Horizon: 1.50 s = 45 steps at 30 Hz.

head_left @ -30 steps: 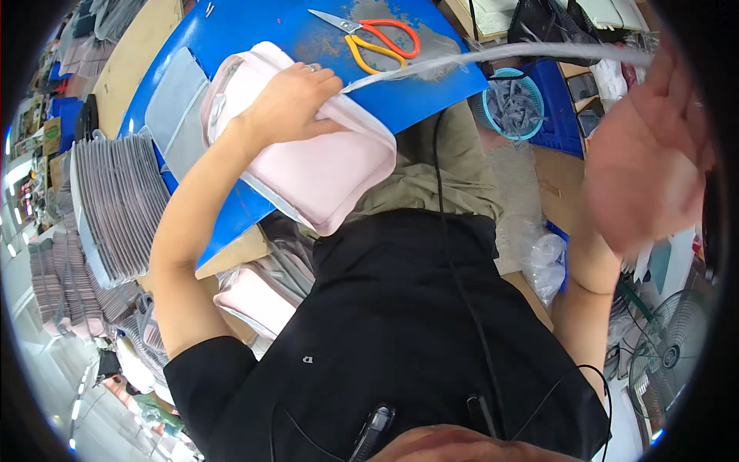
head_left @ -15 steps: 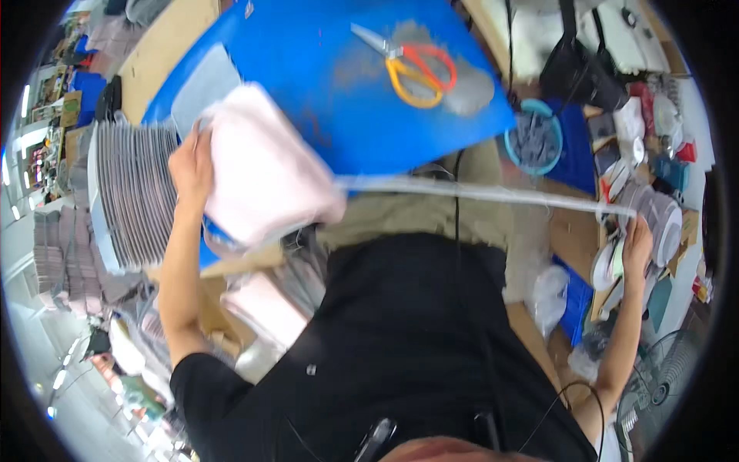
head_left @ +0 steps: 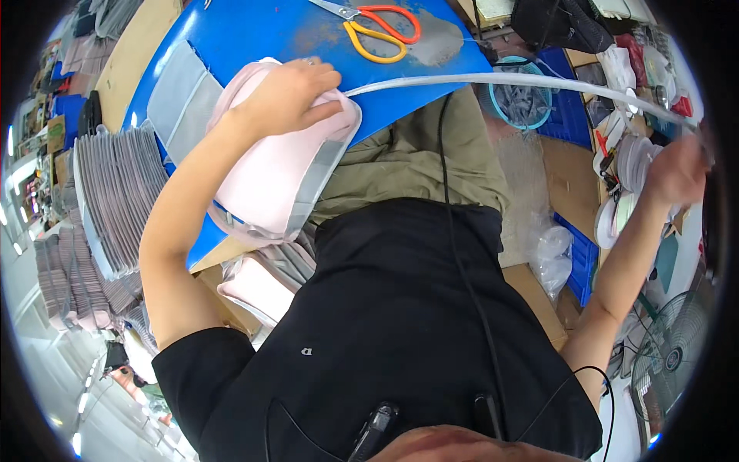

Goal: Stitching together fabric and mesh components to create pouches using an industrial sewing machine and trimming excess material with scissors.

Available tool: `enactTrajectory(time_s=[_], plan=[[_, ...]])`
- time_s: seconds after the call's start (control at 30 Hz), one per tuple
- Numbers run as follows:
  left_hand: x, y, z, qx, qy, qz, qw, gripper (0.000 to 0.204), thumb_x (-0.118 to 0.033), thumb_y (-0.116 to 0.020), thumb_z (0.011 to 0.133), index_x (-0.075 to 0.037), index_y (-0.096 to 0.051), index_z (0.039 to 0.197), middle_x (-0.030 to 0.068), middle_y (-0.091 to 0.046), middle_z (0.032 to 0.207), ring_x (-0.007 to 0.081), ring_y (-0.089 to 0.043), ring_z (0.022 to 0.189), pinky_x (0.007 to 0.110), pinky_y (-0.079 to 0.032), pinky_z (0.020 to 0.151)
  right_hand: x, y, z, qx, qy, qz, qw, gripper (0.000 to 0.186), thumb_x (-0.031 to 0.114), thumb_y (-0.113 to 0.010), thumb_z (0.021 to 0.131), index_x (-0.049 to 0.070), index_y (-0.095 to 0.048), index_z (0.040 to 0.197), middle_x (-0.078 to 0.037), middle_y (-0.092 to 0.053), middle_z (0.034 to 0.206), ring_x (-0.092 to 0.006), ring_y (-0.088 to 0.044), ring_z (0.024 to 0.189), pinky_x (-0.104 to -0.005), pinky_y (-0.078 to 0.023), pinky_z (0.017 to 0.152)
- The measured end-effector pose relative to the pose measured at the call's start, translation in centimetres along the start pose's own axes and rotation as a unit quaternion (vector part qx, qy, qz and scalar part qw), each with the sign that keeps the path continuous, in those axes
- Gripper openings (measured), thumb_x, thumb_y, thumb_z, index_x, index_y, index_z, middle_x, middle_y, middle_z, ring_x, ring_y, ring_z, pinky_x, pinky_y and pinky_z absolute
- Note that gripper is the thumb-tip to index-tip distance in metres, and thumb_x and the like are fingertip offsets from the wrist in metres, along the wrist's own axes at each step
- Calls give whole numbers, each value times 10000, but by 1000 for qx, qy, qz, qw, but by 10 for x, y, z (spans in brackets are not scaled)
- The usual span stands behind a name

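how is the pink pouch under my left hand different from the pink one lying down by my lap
The soft pink fabric pouch with a grey side panel lies on the blue work board, pressed by the left hand; the second pink pouch sits below the board's edge, untouched. The first shows whole; the second is partly hidden. Both are pale pink with grey trim.

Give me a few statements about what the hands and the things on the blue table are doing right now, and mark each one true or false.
1. The left hand rests on a pink pouch. True.
2. The right hand holds the scissors. False: they lie untouched on the blue table, while that hand grips the far end of a long white strip.
3. The white strip runs from the pouch to the right hand. True.
4. The scissors have black handles. False: the handles are orange and yellow.
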State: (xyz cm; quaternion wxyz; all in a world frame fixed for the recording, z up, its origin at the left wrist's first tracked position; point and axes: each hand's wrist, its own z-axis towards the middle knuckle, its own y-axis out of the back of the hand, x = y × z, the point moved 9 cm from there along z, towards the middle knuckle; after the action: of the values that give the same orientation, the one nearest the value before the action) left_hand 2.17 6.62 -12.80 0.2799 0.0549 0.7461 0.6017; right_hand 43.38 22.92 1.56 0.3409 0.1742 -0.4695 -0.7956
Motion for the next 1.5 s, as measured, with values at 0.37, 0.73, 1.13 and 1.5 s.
enactTrajectory(time_s=[0.37, 0.73, 1.13, 1.5], plan=[[-5, 62, -80, -104, 64, 49, 991, 227, -226, -724, 831, -76, -553, 832, 130, -590, 736, 352, -624, 677, 467, -490, 621, -115, -76, -97, 198, 53, -186, 961, 232, 150, -701, 931, 25, -689, 1126, -208, -689, 979, -406, -668, 924, -445, -546, 813], [78, 127, -172, -337, 327, 106, 876, 325, -224, -520, 1025, -12, -616, 798, 218, -603, 678, 342, -645, 626, 438, -457, 564, -97, -97, -185, 325, -43, -162, 931, 278, 251, -616, 994, -4, -715, 1044, -238, -666, 833, -423, -629, 739, -484, -503, 682], [133, 119, -181, -278, 366, 230, 858, 374, -217, -483, 1038, 39, -633, 810, 143, -695, 750, 266, -647, 688, 395, -476, 652, -24, -95, -225, 203, -49, 6, 978, 190, 160, -602, 989, -18, -649, 940, -244, -619, 824, -438, -626, 762, -519, -482, 687], [152, 164, -198, -497, 295, -42, 815, 387, -200, -434, 1077, 54, -716, 1001, 117, -755, 876, 157, -680, 830, 319, -518, 727, -36, -78, -235, 230, -217, -23, 948, 297, 142, -464, 1038, -15, -585, 1260, -203, -673, 1110, -349, -645, 1006, -431, -493, 896]])
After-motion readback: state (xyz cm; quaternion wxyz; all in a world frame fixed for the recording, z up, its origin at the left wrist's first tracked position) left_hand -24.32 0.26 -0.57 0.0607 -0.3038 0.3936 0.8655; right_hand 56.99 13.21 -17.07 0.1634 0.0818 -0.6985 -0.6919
